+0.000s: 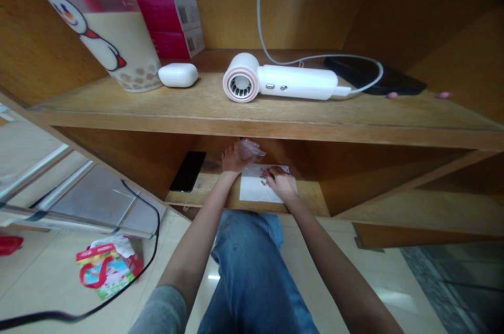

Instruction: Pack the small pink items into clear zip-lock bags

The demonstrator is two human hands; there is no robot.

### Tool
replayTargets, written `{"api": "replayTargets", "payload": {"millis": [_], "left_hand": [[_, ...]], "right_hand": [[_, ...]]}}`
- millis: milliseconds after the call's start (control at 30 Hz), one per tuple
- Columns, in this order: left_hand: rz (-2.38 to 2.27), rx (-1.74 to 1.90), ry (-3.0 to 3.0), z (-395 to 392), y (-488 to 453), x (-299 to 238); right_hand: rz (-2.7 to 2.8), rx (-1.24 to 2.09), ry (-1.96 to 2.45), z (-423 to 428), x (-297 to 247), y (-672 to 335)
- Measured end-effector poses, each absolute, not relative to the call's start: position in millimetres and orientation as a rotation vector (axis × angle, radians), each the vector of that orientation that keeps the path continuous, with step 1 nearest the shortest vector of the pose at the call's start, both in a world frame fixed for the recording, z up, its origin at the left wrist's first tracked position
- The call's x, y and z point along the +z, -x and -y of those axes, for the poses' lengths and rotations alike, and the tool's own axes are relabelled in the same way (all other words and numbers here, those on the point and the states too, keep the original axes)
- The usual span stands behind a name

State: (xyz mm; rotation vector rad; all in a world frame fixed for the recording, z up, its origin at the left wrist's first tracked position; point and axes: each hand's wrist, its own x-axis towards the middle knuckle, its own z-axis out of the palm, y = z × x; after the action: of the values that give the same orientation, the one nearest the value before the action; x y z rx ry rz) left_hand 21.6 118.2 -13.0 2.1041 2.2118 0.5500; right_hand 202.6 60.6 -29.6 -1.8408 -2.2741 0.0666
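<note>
Both my hands reach into the lower wooden shelf (307, 200). My left hand (233, 158) is closed round a small crumpled clear plastic bag (251, 149), held just above the shelf. My right hand (280, 181) rests on a white sheet of paper (254, 190) that lies flat on the shelf, its fingers curled and pinching at some small pinkish bits by the sheet's top edge. What those bits are is too small to tell.
A black phone (188, 171) lies at the lower shelf's left. The upper shelf (252, 113) carries a white hair dryer (275, 82) with its cable, a white case (178, 74), a snowman-printed cup (106, 34), stacked pink boxes (165, 3) and a black flat thing (378, 79). A colourful packet (108, 267) and black cable (145, 250) lie on the floor.
</note>
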Motion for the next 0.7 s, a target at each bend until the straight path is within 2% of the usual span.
{"api": "replayTargets", "payload": {"millis": [467,700], "left_hand": [[-2.170,0.591,-2.267,-118.8,-50.7,0.9],[-2.139,0.420,-2.348,-127.7,-73.6,-9.6]], "right_hand": [[2.266,0.080,1.798,-61.2,-29.2,-203.4],[2.267,0.085,1.829,-60.4,-27.9,-202.8]]}}
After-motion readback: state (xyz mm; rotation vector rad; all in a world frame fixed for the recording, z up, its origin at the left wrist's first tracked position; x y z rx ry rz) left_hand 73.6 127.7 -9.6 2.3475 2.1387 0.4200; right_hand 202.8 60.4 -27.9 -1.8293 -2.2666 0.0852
